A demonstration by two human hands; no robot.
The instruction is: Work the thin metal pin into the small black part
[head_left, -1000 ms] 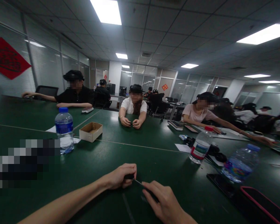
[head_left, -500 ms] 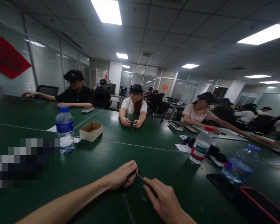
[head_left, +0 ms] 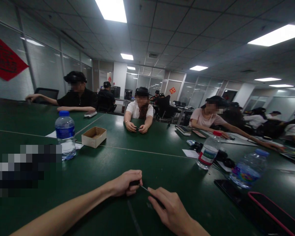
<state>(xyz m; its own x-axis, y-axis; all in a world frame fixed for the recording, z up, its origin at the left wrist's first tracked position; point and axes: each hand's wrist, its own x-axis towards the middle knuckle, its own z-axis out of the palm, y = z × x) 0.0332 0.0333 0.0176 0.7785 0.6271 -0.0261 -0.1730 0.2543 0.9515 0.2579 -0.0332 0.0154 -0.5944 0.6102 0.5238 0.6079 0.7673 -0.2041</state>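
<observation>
Pointing metal-shafted tool (head_left: 144,188), gripped in right hand (head_left: 171,204), at black piece (head_left: 134,183) clasped in left hand (head_left: 126,184), nearside of cardboard box (head_left: 94,141); next likely needs steadiness.

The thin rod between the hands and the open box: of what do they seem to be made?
Thin rod: probably smooth metal, judging by its pale grey gleam, though too small to be certain. Open box: likely matt cardboard, judging by its thin, pale walls and brownish inside.

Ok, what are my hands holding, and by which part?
Right hand: a thin tool, by its dark handle. Left hand: a small black piece, mostly hidden, part unclear.
</observation>
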